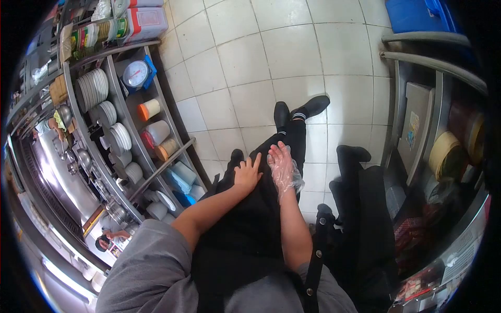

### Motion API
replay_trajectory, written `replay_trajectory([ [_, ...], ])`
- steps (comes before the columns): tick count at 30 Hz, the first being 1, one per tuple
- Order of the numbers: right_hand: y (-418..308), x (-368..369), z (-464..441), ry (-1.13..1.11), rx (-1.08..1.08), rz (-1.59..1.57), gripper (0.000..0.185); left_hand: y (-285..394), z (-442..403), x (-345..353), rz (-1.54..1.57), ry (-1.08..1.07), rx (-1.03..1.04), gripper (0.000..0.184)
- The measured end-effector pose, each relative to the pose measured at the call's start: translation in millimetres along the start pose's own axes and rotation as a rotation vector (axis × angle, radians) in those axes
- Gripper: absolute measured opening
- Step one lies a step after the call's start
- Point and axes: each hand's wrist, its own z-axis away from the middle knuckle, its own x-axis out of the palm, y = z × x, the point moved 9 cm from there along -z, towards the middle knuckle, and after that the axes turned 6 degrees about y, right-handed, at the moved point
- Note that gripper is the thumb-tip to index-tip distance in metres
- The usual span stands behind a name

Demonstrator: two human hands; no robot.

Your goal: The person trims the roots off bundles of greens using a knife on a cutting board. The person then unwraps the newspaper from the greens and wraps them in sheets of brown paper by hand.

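My left hand (248, 175) is bare, its back toward me and its fingers spread in front of the black apron (240, 235). Nothing is held in it. A loose, clear plastic glove (297, 180) covers my right hand (283, 166), which is turned palm up with the fingers stretched out. That palm carries no object that I can see. The two hands are apart, side by side at about lap height.
Steel shelving on the left holds stacked white plates (93, 88), a blue dial scale (136, 74) and lidded tubs (155, 133). Ladles (65, 116) lie above. Other people's black shoes (310, 107) stand on the tiled floor (250, 57). A rack with a blue bin (417, 15) is at right.
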Motion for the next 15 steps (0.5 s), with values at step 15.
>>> replay_trajectory([
  [15,-2,-7,2,-0.063,-0.079,-0.042,0.045,8,-3,5,-0.051,0.042,0.052,0.083],
])
